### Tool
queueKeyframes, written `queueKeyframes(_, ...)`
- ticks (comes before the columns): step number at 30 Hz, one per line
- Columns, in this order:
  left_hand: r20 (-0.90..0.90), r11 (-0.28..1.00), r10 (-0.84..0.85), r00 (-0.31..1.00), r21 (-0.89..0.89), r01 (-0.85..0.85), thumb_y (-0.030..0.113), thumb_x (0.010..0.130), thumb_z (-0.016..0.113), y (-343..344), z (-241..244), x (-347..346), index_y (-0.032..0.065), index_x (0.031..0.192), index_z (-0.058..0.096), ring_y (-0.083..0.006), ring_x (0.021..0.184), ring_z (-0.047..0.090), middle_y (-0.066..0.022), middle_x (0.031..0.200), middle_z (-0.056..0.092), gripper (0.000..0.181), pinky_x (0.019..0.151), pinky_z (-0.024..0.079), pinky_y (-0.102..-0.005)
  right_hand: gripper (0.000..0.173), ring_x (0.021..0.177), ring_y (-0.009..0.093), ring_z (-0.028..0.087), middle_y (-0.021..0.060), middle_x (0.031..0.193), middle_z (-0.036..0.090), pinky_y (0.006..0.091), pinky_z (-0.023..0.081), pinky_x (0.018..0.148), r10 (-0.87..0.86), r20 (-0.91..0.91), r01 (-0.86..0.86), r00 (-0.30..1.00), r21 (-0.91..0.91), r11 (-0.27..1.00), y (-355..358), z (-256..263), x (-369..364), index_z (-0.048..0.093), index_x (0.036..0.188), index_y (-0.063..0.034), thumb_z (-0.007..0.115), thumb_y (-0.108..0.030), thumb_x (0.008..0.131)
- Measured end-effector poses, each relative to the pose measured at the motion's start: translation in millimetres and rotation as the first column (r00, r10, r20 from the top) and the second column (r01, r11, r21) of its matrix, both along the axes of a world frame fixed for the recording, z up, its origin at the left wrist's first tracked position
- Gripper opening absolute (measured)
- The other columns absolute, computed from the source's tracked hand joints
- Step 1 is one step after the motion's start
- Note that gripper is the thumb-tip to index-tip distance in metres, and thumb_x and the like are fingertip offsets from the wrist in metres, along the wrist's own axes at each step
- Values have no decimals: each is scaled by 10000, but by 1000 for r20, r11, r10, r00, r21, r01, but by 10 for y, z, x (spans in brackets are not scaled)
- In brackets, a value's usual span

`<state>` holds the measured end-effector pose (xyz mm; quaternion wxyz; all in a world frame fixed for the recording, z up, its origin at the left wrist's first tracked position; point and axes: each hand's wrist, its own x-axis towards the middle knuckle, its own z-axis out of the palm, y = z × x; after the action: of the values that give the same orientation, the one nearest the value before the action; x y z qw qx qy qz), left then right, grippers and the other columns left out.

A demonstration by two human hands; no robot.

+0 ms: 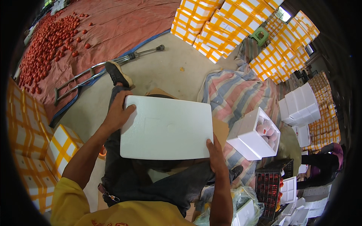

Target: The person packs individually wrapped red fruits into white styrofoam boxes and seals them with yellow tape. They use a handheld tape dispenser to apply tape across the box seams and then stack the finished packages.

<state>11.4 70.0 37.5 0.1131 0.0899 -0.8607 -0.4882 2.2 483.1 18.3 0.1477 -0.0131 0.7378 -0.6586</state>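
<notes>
A white foam box or lid (167, 128) with rounded corners lies in front of me above my lap, its broad plain face towards the camera. My left hand (120, 110) grips its upper left corner, the thumb over the top face. At the lower right edge my right hand (214, 152) holds on, thumb along the rim. Whatever lies beneath the foam piece is mostly hidden; brown cardboard (220, 130) shows past its right side. Further right, an uncovered white foam box (246, 138) holds several round fruits in foam nets (265, 128).
Taped foam boxes (226, 25) are stacked ahead, with more (60, 147) at the left. Metal crutches (96, 70) lie beside a red tarp (113, 22) bearing many tomatoes (56, 39). A black crate (268, 192) of red produce stands lower right; a person (325, 163) bends beyond it.
</notes>
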Motion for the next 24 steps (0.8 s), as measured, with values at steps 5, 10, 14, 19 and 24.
queueKeyframes(5,-76,933,-101,992,339,121,177,1061,588,58,-249,-89,38,1366,562,-171,1159,570,-81,1194,617,337,1022,471,-354,576,1471,232,448,113,1622,493,369,327,1250,1,86,0,996,-5,1000,145,-140,-36,369,1691,-16,486,-225,1167)
queueKeyframes(10,23,971,-110,994,216,103,196,1113,532,43,-202,-83,35,1338,564,-158,1015,587,-79,1098,608,279,934,492,-352,581,1469,240,459,119,1619,500,365,325,1254,-11,99,-1,995,126,992,269,-221,8,358,1690,-7,462,-266,1181)
queueKeyframes(14,87,952,-150,985,282,120,243,1112,567,36,-171,-59,36,1359,531,-219,1002,609,-129,1073,613,324,916,506,-403,603,1514,271,424,142,1666,454,374,292,1277,157,136,-165,978,48,985,423,-162,-11,316,1702,5,463,-240,1170)
queueKeyframes(19,85,969,-149,985,212,128,303,1103,566,83,-298,-101,15,1386,528,-360,1262,585,-247,1352,574,406,1085,454,-472,651,1461,286,503,139,1630,490,440,392,1224,18,330,-19,944,-1,1000,519,-222,-148,299,1713,-32,479,-276,1137)
queueKeyframes(24,20,997,-69,997,41,68,371,1076,606,161,-383,-166,35,1410,535,-438,1334,547,-250,1397,576,479,1112,444,-536,675,1473,324,502,176,1647,490,455,400,1231,45,304,-122,951,239,963,669,-268,-120,360,1668,26,469,-415,1168)
